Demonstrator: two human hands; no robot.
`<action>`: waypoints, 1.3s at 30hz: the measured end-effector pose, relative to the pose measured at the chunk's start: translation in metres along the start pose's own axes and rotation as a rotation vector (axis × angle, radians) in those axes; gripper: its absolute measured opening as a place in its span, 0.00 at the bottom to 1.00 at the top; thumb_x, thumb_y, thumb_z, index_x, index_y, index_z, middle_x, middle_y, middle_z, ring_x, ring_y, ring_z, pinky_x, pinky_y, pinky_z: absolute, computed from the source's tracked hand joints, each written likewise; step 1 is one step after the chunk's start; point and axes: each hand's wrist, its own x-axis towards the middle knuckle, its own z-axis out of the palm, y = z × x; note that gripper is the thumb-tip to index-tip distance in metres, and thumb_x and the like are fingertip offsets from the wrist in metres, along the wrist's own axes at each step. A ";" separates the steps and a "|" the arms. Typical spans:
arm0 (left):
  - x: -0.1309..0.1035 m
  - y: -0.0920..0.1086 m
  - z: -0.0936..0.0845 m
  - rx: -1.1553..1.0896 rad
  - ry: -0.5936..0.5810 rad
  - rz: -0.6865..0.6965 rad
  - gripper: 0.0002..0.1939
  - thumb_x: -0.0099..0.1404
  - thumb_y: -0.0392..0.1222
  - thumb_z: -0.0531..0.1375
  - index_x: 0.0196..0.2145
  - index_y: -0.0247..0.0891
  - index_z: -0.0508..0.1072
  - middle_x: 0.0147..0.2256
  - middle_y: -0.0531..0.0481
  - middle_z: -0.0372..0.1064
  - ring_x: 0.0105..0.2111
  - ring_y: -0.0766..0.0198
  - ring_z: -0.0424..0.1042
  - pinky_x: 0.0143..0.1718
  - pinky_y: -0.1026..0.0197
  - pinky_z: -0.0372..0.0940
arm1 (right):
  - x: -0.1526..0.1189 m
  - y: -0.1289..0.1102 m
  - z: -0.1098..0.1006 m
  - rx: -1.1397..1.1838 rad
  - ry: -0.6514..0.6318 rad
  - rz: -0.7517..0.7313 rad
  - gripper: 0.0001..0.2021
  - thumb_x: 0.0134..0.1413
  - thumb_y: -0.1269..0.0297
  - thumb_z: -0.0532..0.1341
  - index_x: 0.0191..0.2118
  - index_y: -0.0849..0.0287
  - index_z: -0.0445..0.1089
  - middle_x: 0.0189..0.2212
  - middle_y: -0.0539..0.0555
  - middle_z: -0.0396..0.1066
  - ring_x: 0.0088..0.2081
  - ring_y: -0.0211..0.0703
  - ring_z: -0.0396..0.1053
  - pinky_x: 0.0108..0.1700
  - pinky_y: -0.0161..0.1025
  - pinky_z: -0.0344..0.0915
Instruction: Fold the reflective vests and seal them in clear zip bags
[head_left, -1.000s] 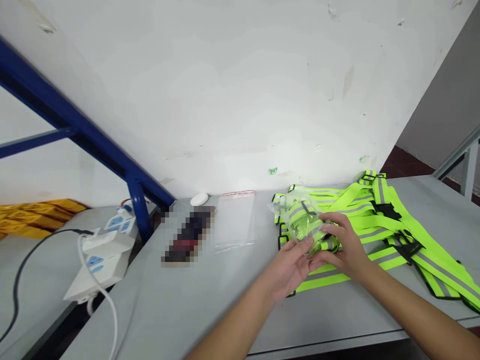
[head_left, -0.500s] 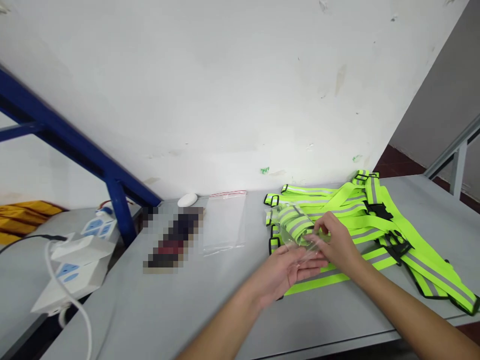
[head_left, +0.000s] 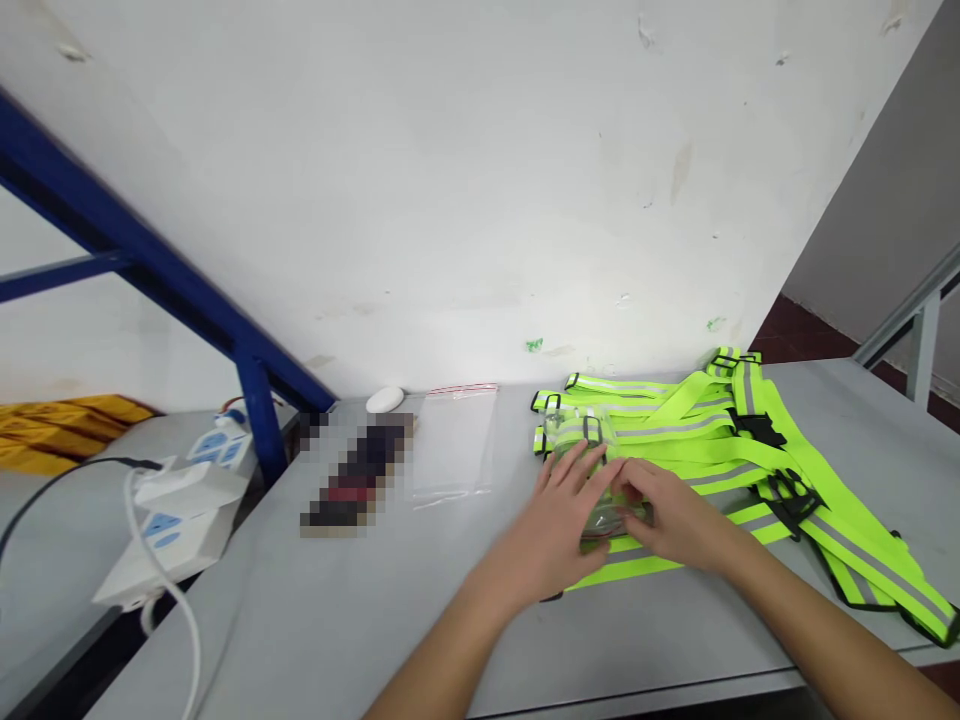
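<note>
A clear plastic bag with a folded neon-yellow reflective vest point(head_left: 581, 440) inside lies on top of the spread-out neon-yellow reflective vests point(head_left: 720, 450) on the grey table point(head_left: 360, 600). My left hand point(head_left: 559, 525) lies flat, palm down, on the bag's near left part. My right hand point(head_left: 660, 510) presses on its near right edge, fingers bent over it. Both hands hold the bagged vest down against the pile.
A stack of empty clear zip bags point(head_left: 454, 450) lies left of the vests, next to a blurred dark object point(head_left: 356, 475) and a small white oval object point(head_left: 385, 400). White power strips point(head_left: 176, 500) with cables sit on the lower table at left, by a blue steel frame point(head_left: 255, 420).
The bagged vest was held up between both hands; now it rests on the vest pile. My left hand turned from palm-up under it to palm-down on top.
</note>
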 end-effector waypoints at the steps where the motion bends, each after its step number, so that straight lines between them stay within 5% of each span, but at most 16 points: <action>1: 0.001 -0.001 0.006 0.079 -0.002 -0.011 0.35 0.58 0.34 0.59 0.62 0.44 0.56 0.64 0.44 0.51 0.64 0.48 0.46 0.61 0.42 0.48 | -0.001 0.000 -0.002 -0.043 -0.001 0.032 0.09 0.46 0.76 0.56 0.32 0.56 0.57 0.27 0.48 0.62 0.28 0.38 0.59 0.30 0.33 0.54; 5: 0.006 -0.005 0.018 0.250 0.060 -0.071 0.23 0.62 0.30 0.54 0.55 0.40 0.64 0.58 0.46 0.61 0.59 0.48 0.55 0.57 0.43 0.56 | -0.003 -0.002 -0.002 -0.219 -0.058 0.100 0.07 0.50 0.72 0.55 0.26 0.56 0.55 0.21 0.46 0.60 0.22 0.36 0.54 0.25 0.34 0.45; 14: 0.013 -0.003 0.027 0.357 0.215 -0.062 0.15 0.54 0.20 0.52 0.32 0.38 0.68 0.40 0.46 0.69 0.41 0.55 0.64 0.39 0.53 0.66 | -0.004 -0.004 0.010 -0.299 -0.086 -0.144 0.08 0.50 0.77 0.53 0.25 0.57 0.57 0.20 0.46 0.61 0.20 0.35 0.51 0.24 0.36 0.41; 18: 0.013 -0.004 0.029 0.398 0.226 -0.061 0.13 0.54 0.24 0.55 0.33 0.39 0.70 0.52 0.42 0.64 0.53 0.46 0.59 0.49 0.45 0.62 | -0.004 -0.003 0.008 -0.268 -0.157 -0.071 0.09 0.48 0.77 0.54 0.25 0.57 0.57 0.19 0.45 0.60 0.20 0.35 0.51 0.24 0.35 0.41; 21: 0.010 -0.005 0.026 0.371 0.078 0.017 0.12 0.56 0.29 0.56 0.38 0.39 0.69 0.64 0.46 0.50 0.64 0.42 0.43 0.59 0.37 0.50 | -0.005 0.001 0.003 -0.245 -0.230 0.037 0.09 0.45 0.77 0.56 0.24 0.57 0.57 0.19 0.45 0.59 0.21 0.34 0.52 0.24 0.34 0.41; 24: 0.008 -0.006 0.023 0.320 -0.014 0.029 0.11 0.58 0.33 0.57 0.40 0.40 0.69 0.66 0.47 0.46 0.66 0.43 0.38 0.60 0.33 0.46 | -0.008 0.005 -0.002 -0.221 -0.265 0.107 0.09 0.44 0.76 0.58 0.24 0.57 0.56 0.20 0.45 0.60 0.21 0.34 0.52 0.24 0.33 0.42; 32: 0.015 -0.005 0.037 0.300 0.125 -0.073 0.15 0.59 0.25 0.55 0.39 0.41 0.72 0.59 0.46 0.62 0.62 0.41 0.53 0.54 0.38 0.58 | -0.007 0.003 -0.003 -0.206 -0.271 0.131 0.12 0.40 0.79 0.57 0.21 0.57 0.53 0.17 0.44 0.54 0.20 0.34 0.49 0.23 0.34 0.40; 39: 0.017 -0.010 0.038 0.148 0.186 -0.097 0.14 0.59 0.24 0.53 0.34 0.40 0.72 0.56 0.45 0.66 0.58 0.47 0.60 0.54 0.40 0.59 | -0.008 0.001 -0.004 -0.170 -0.274 0.141 0.11 0.42 0.79 0.56 0.22 0.57 0.54 0.18 0.44 0.56 0.21 0.33 0.51 0.24 0.34 0.42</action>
